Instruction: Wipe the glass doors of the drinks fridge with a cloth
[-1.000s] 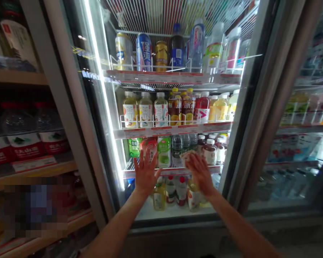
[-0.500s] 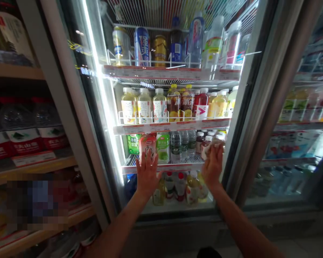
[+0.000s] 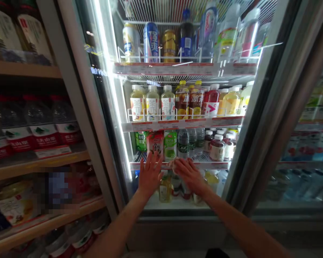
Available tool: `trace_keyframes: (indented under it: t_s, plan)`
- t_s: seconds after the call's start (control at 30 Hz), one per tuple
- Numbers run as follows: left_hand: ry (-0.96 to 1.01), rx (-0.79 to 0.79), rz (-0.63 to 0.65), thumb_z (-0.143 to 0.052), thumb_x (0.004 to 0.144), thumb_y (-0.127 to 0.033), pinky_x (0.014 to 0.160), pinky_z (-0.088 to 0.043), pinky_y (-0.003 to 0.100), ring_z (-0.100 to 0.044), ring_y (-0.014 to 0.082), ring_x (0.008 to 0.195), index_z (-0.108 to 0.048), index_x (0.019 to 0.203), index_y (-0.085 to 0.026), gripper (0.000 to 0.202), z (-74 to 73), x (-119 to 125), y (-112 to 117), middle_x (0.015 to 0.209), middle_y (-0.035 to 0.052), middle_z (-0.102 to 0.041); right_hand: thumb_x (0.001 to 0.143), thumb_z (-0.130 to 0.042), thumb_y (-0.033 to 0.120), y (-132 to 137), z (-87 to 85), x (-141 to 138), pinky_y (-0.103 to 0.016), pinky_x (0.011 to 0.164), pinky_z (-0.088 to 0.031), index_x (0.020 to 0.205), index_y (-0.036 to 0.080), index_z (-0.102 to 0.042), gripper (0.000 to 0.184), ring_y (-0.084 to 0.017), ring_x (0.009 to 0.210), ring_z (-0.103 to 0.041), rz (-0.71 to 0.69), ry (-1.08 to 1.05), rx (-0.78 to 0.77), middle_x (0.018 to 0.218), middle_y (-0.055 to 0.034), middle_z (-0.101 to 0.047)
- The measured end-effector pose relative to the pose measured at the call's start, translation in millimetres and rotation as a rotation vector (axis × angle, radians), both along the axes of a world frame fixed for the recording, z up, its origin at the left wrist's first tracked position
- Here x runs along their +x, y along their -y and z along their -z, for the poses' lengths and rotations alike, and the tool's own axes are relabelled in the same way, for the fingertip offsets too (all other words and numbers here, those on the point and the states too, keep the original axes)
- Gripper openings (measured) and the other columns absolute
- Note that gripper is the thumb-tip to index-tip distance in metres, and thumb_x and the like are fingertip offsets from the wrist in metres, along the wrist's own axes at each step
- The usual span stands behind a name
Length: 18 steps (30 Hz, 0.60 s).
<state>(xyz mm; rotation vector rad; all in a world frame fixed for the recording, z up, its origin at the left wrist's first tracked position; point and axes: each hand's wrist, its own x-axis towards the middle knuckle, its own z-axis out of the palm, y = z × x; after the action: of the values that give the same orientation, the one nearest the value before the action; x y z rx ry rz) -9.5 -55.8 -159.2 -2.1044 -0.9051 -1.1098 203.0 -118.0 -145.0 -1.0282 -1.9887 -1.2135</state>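
Observation:
A glass cooler door stands in front of me, with light reflections across it. My left hand is raised against the glass with its fingers spread, holding nothing. To the right of it, my right hand presses a small pale crumpled cloth against the door; the palm covers most of the cloth. Behind the glass, at hand height, are a red drink bottle, a green drink bottle and a clear water bottle. Both hands partly hide the bottom row of bottles.
A metal door frame runs down the right side, with another cooler beyond it. To the left, wooden shelves hold red-labelled water bottles. Upper cooler shelves carry cans and tea bottles.
My right hand has swept the cloth left and slightly down across the glass, close to my left hand. My left hand stays spread on the door. The view has shifted a little left.

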Motion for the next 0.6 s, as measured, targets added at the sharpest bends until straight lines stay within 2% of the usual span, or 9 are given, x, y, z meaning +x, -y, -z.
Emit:
trace_keyframes:
  t_s: [0.13, 0.2, 0.27, 0.33, 0.4, 0.5, 0.53, 0.6]
  plan:
    - [0.027, -0.021, -0.067, -0.057, 0.082, -0.036, 0.113, -0.015, 0.050, -0.029, 0.0276, 0.136, -0.042, 0.134, -0.019, 0.057, 6.9, -24.6, -4.8, 0.140, 0.0128, -0.042, 0.086, -0.041, 0.006, -9.3, -19.8, -13.5, -0.050, 0.114, -0.021, 0.129, 0.016, -0.049, 0.044, -0.021, 0.140, -0.017, 0.030, -0.245, 0.143, 0.142, -0.0112, -0.040]
    - [0.032, -0.047, -0.117, -0.057, 0.083, -0.037, 0.112, -0.016, 0.052, -0.029, 0.0282, 0.135, -0.040, 0.135, -0.018, 0.059, 12.6, -40.0, -7.3, 0.140, 0.0135, -0.042, 0.085, -0.040, 0.005, -10.9, -13.8, -22.5, -0.048, 0.115, -0.020, 0.129, 0.015, -0.048, 0.046, -0.020, 0.140, -0.016, -0.041, -0.111, 0.058, 0.142, -0.0099, -0.040]
    - [0.026, -0.073, -0.167, -0.057, 0.082, -0.034, 0.109, -0.021, 0.054, -0.030, 0.0302, 0.135, -0.041, 0.135, -0.018, 0.058, 18.7, -55.7, -9.5, 0.141, 0.0139, -0.040, 0.084, -0.042, 0.006, -12.2, -2.4, -33.8, -0.043, 0.115, -0.022, 0.129, 0.013, -0.049, 0.046, -0.018, 0.139, -0.020, -0.124, 0.122, -0.105, 0.140, -0.0073, -0.043]
    - [0.026, -0.095, -0.207, -0.057, 0.082, -0.031, 0.106, -0.026, 0.056, -0.029, 0.0326, 0.134, -0.041, 0.134, -0.017, 0.057, 24.2, -71.6, -12.1, 0.142, 0.0149, -0.038, 0.084, -0.043, 0.008, -16.5, 0.8, -46.5, -0.039, 0.115, -0.026, 0.128, 0.013, -0.049, 0.045, -0.017, 0.137, -0.025, -0.170, 0.244, -0.176, 0.138, -0.0055, -0.046]
    - [0.033, -0.116, -0.231, -0.056, 0.082, -0.030, 0.105, -0.027, 0.057, -0.028, 0.0337, 0.135, -0.041, 0.135, -0.016, 0.056, 28.4, -87.3, -15.5, 0.143, 0.0162, -0.037, 0.085, -0.043, 0.009, -25.2, -8.7, -59.7, -0.041, 0.114, -0.026, 0.126, 0.015, -0.051, 0.042, -0.018, 0.137, -0.025, -0.157, 0.200, -0.127, 0.138, -0.0051, -0.047]
    - [0.060, -0.146, -0.263, -0.054, 0.083, -0.029, 0.106, -0.025, 0.058, -0.027, 0.0336, 0.135, -0.038, 0.136, -0.015, 0.058, 33.0, -107.8, -20.2, 0.144, 0.0181, -0.033, 0.088, -0.040, 0.010, -39.8, -21.2, -78.8, -0.048, 0.115, -0.021, 0.126, 0.016, -0.051, 0.041, -0.023, 0.139, -0.018, -0.082, 0.004, 0.003, 0.141, -0.0064, -0.042]
    - [0.069, -0.152, -0.275, -0.053, 0.083, -0.029, 0.106, -0.025, 0.058, -0.027, 0.0336, 0.135, -0.037, 0.136, -0.014, 0.058, 34.4, -113.3, -20.8, 0.145, 0.0189, -0.032, 0.088, -0.039, 0.010, -43.3, -18.4, -85.1, -0.048, 0.115, -0.021, 0.127, 0.015, -0.050, 0.041, -0.023, 0.139, -0.018, -0.076, -0.010, 0.000, 0.142, -0.0067, -0.041]
    - [0.057, -0.156, -0.281, -0.054, 0.082, -0.028, 0.105, -0.027, 0.057, -0.027, 0.0332, 0.135, -0.037, 0.136, -0.013, 0.058, 37.5, -121.7, -19.8, 0.145, 0.0198, -0.032, 0.088, -0.038, 0.009, -48.1, -3.1, -97.9, -0.043, 0.114, -0.024, 0.129, 0.014, -0.049, 0.042, -0.020, 0.137, -0.025, -0.132, 0.090, -0.069, 0.139, -0.0061, -0.044]
